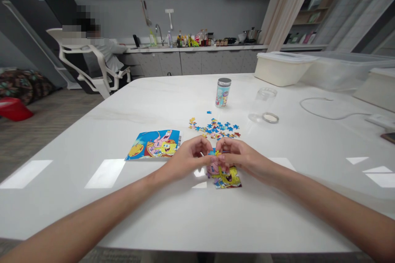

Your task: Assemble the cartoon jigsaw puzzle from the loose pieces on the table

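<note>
Left hand (pixel 194 155) and right hand (pixel 239 156) meet over a joined patch of puzzle (pixel 230 179)

From where I stand, the left forearm (pixel 123 203) and right forearm (pixel 321 199) slant in from the near corners of the white table (pixel 166 218), angling toward each other until the fingertips all but touch. Both wrists sit low, fingers curled forward, thumbs pointing inward. Each hand is pinching at small blue and yellow pieces (pixel 212 153) between thumb and fingers; which hand grips which piece I can't tell, because the fingers cover so much. The joined patch, pink and yellow, lies flat just on the near side of the fingertips, partly hidden by them. Loose pieces (pixel 218 128) are scattered just beyond, on the far side of the hands. A printed picture sheet (pixel 157 144) lies left of the left hand. Farther off stands a cartoon-covered canister (pixel 222 95) with a silver lid, and to its right a clear container (pixel 267 95). At the far left sits a person (pixel 110 58).
</note>
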Available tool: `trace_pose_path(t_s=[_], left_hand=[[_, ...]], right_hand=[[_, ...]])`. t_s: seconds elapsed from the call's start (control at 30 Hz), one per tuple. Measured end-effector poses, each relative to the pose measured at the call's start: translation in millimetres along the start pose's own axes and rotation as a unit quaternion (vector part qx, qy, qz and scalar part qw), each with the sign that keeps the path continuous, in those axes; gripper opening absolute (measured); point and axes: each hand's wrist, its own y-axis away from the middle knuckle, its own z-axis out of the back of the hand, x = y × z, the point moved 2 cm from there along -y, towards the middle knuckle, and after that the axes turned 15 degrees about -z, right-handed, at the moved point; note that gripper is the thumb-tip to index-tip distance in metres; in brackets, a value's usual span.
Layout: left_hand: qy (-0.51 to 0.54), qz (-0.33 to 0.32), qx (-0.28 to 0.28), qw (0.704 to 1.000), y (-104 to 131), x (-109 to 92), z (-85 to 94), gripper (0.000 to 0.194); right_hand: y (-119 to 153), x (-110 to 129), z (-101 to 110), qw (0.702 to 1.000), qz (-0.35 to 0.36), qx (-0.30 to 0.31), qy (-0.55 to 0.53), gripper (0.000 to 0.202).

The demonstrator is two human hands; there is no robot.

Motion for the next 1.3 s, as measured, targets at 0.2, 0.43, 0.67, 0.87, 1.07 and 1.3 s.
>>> trace_pose_path(t_s=[0.2,0.43,0.67,0.87,1.07,1.3], left_hand=[[0.031,-0.007,0.006,0.999,-1.0,-0.1,0.1,0.022],[0.027,-0.013,-0.005,1.0,-2.8,-1.8,-0.4,0.018],[0.022,-0.011,0.009,1.0,-2.0,-0.8,1.3,0.024],[0.034,-0.01,-0.014,0.999,-0.7,-0.3,0.8,0.028],[0.024,0.002,-0.006,1.0,0.2,-1.3,-0.4,0.023],[0.01,0.009,0.016,1.0,-0.3,-0.6,-0.1,0.019]], right_hand=[[0.4,2.7,-1.6,1.0,-0.002,0.0,0.013,0.035],[1.9,4.1,-3.4,1.0,-0.001,-0.002,0.018,0.036],[0.8,1.9,-2.3,1.0,0.007,-0.006,0.013,0.038],[0.2,1.3,-2.5,1.0,0.002,-0.009,0.014,0.037],[-0.1,2.0,-3.2,1.0,-0.018,-0.016,0.02,0.04],[0.1,1.7,-3.0,1.0,-0.008,-0.009,0.017,0.04]])
